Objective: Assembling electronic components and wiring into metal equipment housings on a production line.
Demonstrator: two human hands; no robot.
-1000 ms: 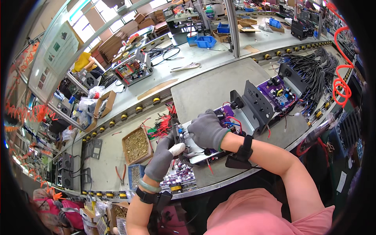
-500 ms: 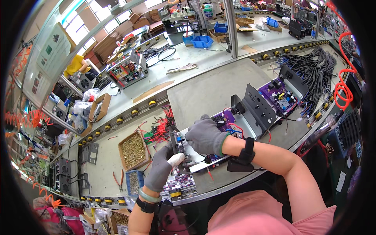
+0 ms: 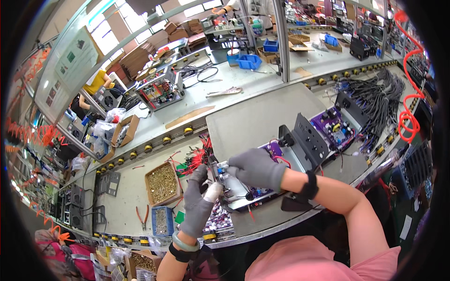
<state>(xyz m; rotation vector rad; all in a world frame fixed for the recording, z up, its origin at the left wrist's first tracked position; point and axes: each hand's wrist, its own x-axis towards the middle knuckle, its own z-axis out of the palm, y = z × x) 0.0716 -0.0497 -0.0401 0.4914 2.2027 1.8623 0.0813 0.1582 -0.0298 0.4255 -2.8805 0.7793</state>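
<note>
**Purple circuit board assembly: handling at the table edge**

The purple circuit board assembly [image 3: 255,180] is lying in its metal frame near the front edge of the table [image 3: 262,117]. The right hand [image 3: 255,167] is covering its left end, fingers curled; its grip cannot be told. The left hand [image 3: 199,206] is pinching a white-tipped tool [image 3: 214,191]. A slip could probably bend components or snag red wires [image 3: 194,152].

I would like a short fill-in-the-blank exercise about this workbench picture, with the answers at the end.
1. Both hands, left hand and right hand, wear ____ gloves.
2. The circuit board beside the black panel is ____ in colour.
3. The open cardboard box left of the hands holds small ____-coloured parts.
4. The pliers on the bench have ____ handles.

Missing words: grey; purple; brass; red
</note>
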